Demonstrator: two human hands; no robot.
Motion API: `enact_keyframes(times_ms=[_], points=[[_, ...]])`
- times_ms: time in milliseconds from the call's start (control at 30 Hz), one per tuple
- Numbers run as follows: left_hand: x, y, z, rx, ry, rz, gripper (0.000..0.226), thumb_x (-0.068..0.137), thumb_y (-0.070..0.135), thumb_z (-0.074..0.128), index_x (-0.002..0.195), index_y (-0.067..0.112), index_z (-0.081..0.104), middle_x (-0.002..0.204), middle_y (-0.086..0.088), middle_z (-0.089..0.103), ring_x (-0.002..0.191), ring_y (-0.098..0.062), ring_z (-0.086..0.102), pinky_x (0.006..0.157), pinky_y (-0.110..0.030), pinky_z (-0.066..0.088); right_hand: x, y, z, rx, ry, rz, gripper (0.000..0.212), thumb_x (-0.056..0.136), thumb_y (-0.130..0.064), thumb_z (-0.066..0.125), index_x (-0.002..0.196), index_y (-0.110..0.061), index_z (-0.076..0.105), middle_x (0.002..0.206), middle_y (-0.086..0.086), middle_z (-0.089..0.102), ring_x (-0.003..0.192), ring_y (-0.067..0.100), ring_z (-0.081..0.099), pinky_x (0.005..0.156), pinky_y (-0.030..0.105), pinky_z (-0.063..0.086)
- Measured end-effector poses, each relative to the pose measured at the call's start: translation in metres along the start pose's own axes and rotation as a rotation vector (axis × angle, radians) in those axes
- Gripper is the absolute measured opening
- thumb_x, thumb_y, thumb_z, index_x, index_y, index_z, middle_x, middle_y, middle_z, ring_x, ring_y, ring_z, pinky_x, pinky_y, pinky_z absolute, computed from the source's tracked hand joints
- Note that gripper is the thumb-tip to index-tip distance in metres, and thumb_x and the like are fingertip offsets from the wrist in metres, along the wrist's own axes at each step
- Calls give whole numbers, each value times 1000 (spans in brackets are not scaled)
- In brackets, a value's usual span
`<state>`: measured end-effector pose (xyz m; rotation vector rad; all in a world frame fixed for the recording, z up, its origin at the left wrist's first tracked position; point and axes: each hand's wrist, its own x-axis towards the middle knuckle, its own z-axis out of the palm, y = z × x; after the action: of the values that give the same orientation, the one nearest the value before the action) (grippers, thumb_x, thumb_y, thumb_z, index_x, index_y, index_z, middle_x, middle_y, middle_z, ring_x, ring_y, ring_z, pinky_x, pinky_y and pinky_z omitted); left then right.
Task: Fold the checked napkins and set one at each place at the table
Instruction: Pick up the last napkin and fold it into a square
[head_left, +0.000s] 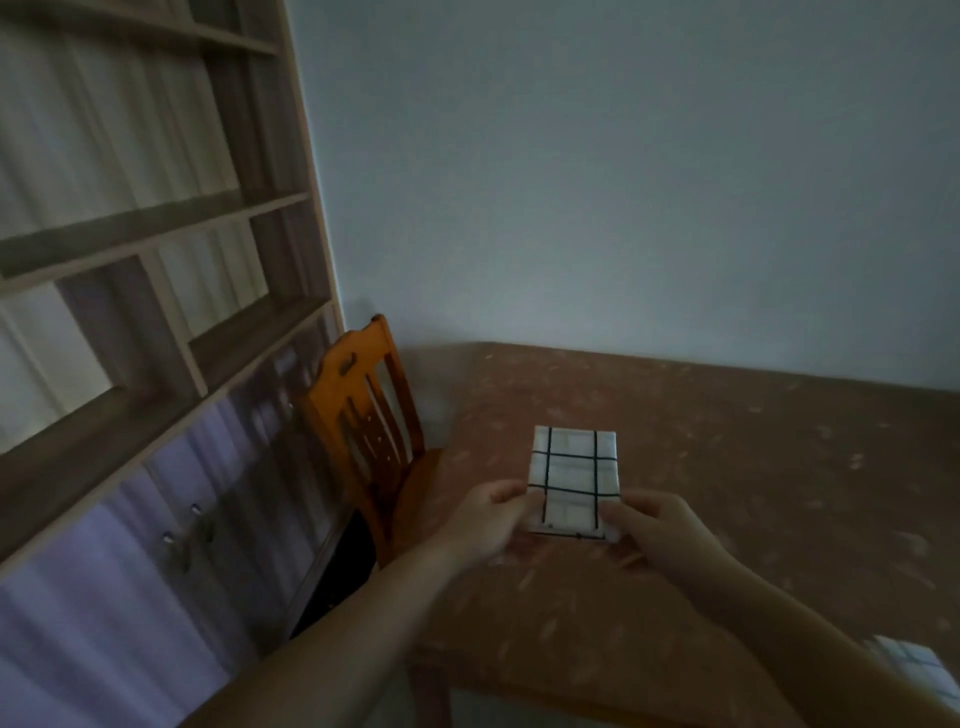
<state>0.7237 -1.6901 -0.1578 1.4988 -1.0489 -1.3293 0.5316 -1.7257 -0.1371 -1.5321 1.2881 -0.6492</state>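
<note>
A folded white napkin with dark checks (572, 475) lies over the brown speckled table (727, 467), near its left end. My left hand (483, 517) pinches the napkin's near left corner and my right hand (660, 530) pinches its near right corner. Whether the napkin rests flat on the table or hangs just above it is unclear. A second checked napkin (911, 665) shows at the lower right, partly hidden behind my right forearm.
An orange wooden chair (363, 415) stands at the table's left end, by the napkin. A tall shelf unit with cupboard doors (156, 364) fills the left side. A pale wall runs behind the table.
</note>
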Motion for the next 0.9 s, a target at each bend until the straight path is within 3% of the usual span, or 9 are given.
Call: enact_keyframes(times_ms=[133, 233, 367, 467, 567, 633, 733, 800, 900], points=[[21, -26, -49, -70, 73, -55, 12, 95, 31, 61, 103, 24, 65, 108, -6, 70, 93, -22, 71, 67, -27, 58, 29, -6, 61, -61, 4, 37, 20, 96, -22, 57, 88, -14, 73, 60, -2, 67, 52, 10, 62, 52, 24, 52], [43, -41, -72, -49, 84, -59, 10, 99, 30, 53, 102, 28, 63, 104, -1, 72, 90, -19, 73, 74, -29, 59, 60, -6, 87, -93, 77, 25, 16, 94, -22, 58, 86, -22, 72, 62, -3, 70, 51, 9, 62, 47, 22, 50], [83, -49, -90, 10, 88, -97, 22, 104, 22, 42, 94, 30, 60, 98, 2, 69, 86, -18, 70, 79, -30, 57, 111, 3, 105, -121, 92, 66, 24, 91, -14, 54, 74, -13, 70, 49, -4, 60, 40, 6, 49, 39, 19, 38], [115, -53, -101, 96, 136, -127, 23, 104, 19, 42, 89, 30, 57, 97, 2, 65, 77, -14, 67, 73, -27, 55, 155, 14, 117, -107, 73, 118, 33, 91, -9, 48, 60, -10, 57, 47, -4, 50, 40, 9, 43, 39, 18, 33], [156, -63, -115, 174, 188, -170, 18, 103, 21, 45, 115, 18, 58, 109, -4, 60, 74, -10, 65, 61, -20, 52, 195, 26, 130, -59, 57, 163, 35, 93, -11, 46, 59, -13, 56, 52, -2, 52, 47, 13, 45, 42, 19, 34], [182, -69, -124, 207, 217, -205, 35, 102, 22, 47, 136, 14, 49, 111, -3, 56, 80, -14, 66, 63, -21, 52, 217, 32, 138, -60, 32, 190, 32, 93, -12, 47, 63, -10, 59, 57, 2, 55, 50, 14, 48, 45, 21, 37], [217, -74, -134, 227, 230, -223, 39, 102, 23, 48, 140, 14, 46, 118, -3, 56, 90, -19, 66, 70, -24, 54, 250, 38, 145, -49, 32, 235, 24, 91, -10, 49, 76, -6, 67, 65, 4, 62, 56, 16, 54, 50, 25, 43], [244, -80, -141, 227, 217, -235, 39, 102, 23, 48, 140, 13, 47, 126, -6, 57, 96, -21, 65, 76, -26, 55, 272, 41, 151, -66, 53, 249, 20, 92, -11, 51, 87, -14, 70, 72, -2, 68, 58, 13, 60, 49, 21, 45], [293, -93, -152, 198, 201, -237, 35, 101, 23, 49, 135, 14, 53, 107, 1, 61, 91, -18, 65, 81, -30, 57, 310, 45, 159, -88, 113, 263, 18, 91, -13, 52, 91, -24, 67, 80, -4, 70, 65, 13, 65, 51, 22, 50]])
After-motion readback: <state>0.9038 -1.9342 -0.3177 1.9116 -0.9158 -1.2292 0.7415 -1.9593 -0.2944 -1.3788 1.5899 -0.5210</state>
